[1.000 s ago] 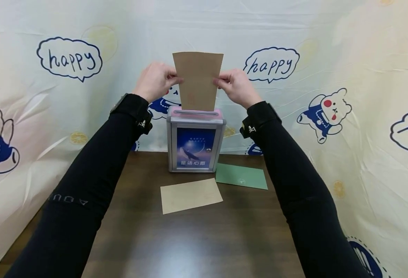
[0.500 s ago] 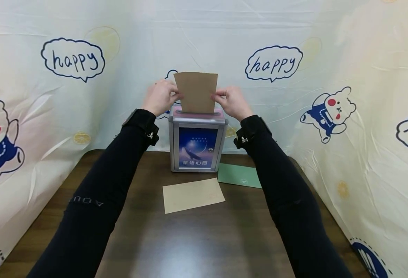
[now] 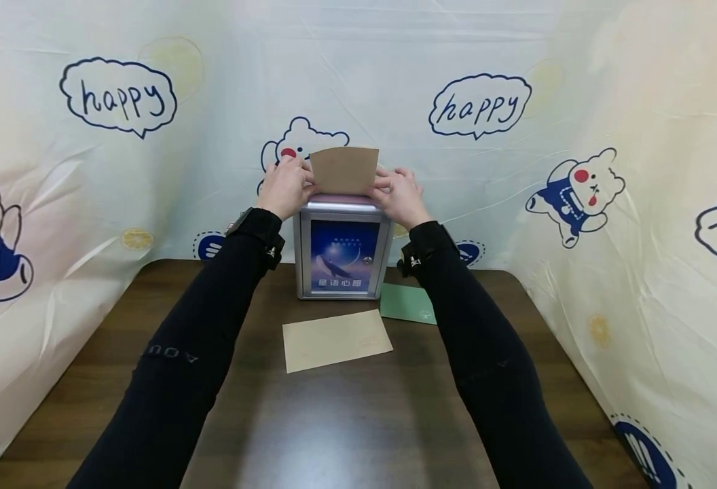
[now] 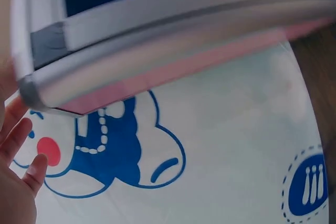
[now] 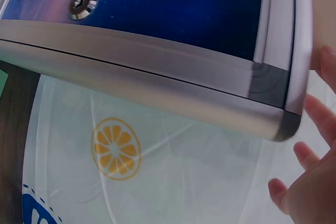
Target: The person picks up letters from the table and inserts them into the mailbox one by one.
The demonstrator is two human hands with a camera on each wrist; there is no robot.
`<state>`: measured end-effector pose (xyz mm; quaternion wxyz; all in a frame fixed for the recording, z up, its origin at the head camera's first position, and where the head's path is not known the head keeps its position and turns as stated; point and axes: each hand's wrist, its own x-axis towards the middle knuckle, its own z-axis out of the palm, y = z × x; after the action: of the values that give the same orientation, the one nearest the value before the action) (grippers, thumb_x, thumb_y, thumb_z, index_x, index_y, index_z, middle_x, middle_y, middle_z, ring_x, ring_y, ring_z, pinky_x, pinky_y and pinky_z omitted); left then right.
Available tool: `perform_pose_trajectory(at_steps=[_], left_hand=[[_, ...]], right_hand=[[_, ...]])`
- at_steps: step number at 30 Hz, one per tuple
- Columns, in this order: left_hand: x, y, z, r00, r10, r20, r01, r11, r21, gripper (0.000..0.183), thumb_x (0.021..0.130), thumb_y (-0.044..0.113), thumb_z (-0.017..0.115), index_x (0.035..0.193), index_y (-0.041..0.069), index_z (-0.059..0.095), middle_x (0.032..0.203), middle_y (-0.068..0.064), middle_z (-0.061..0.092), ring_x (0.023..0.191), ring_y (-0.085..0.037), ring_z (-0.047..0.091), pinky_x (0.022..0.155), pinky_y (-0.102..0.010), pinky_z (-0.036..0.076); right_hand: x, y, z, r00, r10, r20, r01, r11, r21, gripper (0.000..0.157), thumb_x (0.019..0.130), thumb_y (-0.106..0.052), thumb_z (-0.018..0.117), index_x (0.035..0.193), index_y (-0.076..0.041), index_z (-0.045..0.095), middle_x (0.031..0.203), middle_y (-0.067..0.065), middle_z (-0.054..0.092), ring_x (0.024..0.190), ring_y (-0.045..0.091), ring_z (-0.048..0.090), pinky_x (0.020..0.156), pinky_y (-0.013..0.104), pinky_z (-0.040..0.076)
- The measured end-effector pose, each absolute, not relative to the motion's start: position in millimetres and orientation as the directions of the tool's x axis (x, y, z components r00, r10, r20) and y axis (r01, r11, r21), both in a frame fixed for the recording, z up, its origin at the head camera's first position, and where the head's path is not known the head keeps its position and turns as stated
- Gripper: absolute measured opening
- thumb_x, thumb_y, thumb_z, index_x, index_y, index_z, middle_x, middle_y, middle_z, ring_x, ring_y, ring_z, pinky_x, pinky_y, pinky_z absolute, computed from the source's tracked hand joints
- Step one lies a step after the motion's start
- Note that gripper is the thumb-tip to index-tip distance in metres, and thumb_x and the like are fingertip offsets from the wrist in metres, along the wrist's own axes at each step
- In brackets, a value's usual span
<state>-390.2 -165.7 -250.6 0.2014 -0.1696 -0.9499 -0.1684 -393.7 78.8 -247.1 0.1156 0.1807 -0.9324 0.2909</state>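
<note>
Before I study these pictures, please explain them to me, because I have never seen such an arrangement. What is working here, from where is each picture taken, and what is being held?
There is no machine, only a person's bare left hand and right hand, with black sleeves. The wide picture is taken from the head, looking forward and down. The two close ones come from the left and right wrists; there, the silver-framed box with a blue picture front appears upside down.

Together, the hands hold a brown paper sheet by its side edges, upright at the box's top; its lower end is hidden.

On the dark brown wooden table stands the box. A cream paper rectangle lies in front, and a partly covered green one beside it.
</note>
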Motion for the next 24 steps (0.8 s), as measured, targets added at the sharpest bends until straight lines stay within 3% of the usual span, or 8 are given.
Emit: perform_pose_trajectory(at_steps=[13,18,24], left_hand=[[-392.8,-162.4,-255.9,-0.874,0.212,0.438,0.344,0.906,0.246,0.024,0.1,0.024,0.063,0.117,0.009,0.071,0.131,-0.012,0.063,0.127,-0.031,0.05,0.101,-0.053,0.041],[-391.2,-163.0,-259.2,-0.876,0.192,0.441,0.342,0.893,0.291,0.038,0.102,0.028,0.061,0.135,0.009,0.061,0.143,-0.013,0.059,0.137,-0.032,0.046,0.104,-0.052,0.039],[-389.2,-163.3,-263.5,-0.871,0.198,0.448,0.36,0.879,0.311,0.054,0.102,0.032,0.059,0.15,0.011,0.045,0.151,-0.014,0.052,0.144,-0.033,0.04,0.103,-0.05,0.037]], right_hand=[[-396.4,74.5,-258.3,-0.924,-0.17,0.343,-0.344,0.762,-0.549,0.031,0.094,-0.035,0.071,0.12,-0.018,0.075,0.157,-0.002,0.047,0.151,0.031,0.022,0.116,0.06,0.017],[-394.9,73.9,-259.7,-0.923,-0.157,0.351,-0.341,0.758,-0.556,0.033,0.094,-0.036,0.071,0.122,-0.018,0.074,0.152,-0.003,0.053,0.148,0.029,0.028,0.114,0.058,0.02],[-394.1,75.6,-262.5,-0.932,-0.135,0.335,-0.317,0.75,-0.58,0.046,0.097,-0.04,0.067,0.138,-0.02,0.062,0.149,0.003,0.056,0.147,0.028,0.029,0.114,0.055,0.022]])
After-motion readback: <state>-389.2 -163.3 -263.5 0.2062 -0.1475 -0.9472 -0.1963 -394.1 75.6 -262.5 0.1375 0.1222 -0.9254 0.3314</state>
